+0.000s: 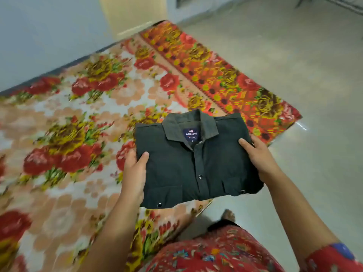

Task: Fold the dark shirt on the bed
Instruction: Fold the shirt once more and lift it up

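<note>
The dark shirt (194,163) is held from both sides: the left hand (134,173) is clamped on its left edge, thumb laid on top and the remaining fingers hidden beneath, while the right hand (259,160) is closed on the right edge in the same way, thumb on the cloth. The shirt lies between the two hands, already folded into a compact rectangle, collar away from the body, button placket running toward it, long axis across from hand to hand. Both hands are about equally near it. It appears to be held just above the near corner of the bed (68,118), partly overhanging the bed's edge toward the floor (294,65). Whether it touches the floral bedsheet cannot be told. Folding is judged nearly complete; the bedsheet left of the shirt is unobstructed for setting it down.
</note>
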